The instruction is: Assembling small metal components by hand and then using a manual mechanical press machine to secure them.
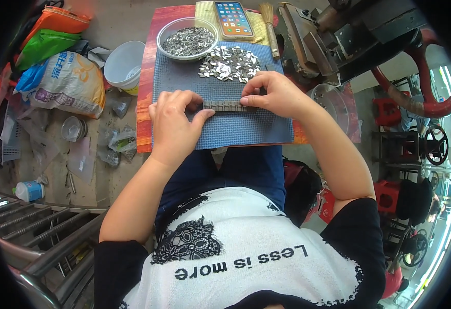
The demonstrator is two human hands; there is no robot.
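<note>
A narrow grey metal bar with evenly spaced notches (224, 106) lies crosswise on a blue textured mat (235, 129). My left hand (176, 116) grips its left end between thumb and fingers. At the opposite end, my right hand (269, 95) has thumb and fingertips closed at the bar; whether a small piece is between them is too fine to see. Just beyond the bar, a loose heap of small shiny metal pieces (229, 64) is spread on the mat. Behind it to the left stands a clear round tub (160, 41) filled with similar metal bits.
A phone (233, 19) with a lit screen lies on yellow cloth beside a small straw brush (269, 31). Heavy machinery (313, 46) borders the right side, near a clear plastic tub (333, 105). Left on the floor are a white bucket (125, 64) and a stuffed sack (71, 82).
</note>
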